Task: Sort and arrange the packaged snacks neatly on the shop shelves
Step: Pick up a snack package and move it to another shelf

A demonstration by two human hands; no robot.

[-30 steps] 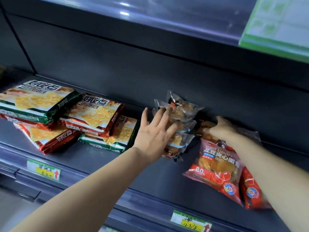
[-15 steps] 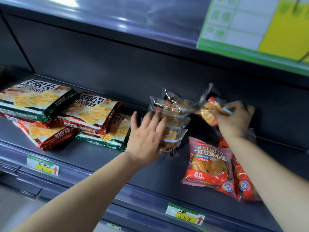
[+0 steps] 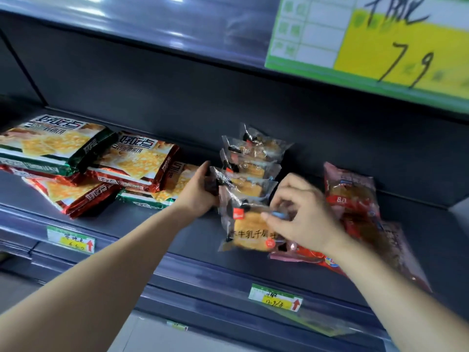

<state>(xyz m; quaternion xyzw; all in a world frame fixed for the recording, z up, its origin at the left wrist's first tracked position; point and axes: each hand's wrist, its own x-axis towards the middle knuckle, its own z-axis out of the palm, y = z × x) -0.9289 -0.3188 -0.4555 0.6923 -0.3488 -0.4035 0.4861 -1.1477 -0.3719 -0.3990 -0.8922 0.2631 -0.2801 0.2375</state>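
The front pack leans at the near end of the row on the shelf, between both hands. The left hand grips the row's left side. The right hand, nearer though blurred, seems to pinch the pack's right edge. The pack is clear wrap over golden bread.

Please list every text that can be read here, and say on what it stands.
"7 9": yellow price sign.
"好吃点": cracker packs.
"牛乳千层吐": front bread pack.
"8.0": red bread pack.
"6.50": left shelf tag.
"12.9": right shelf tag.
Too blurred to read: the print on the row of bread packs, and the small print elsewhere.
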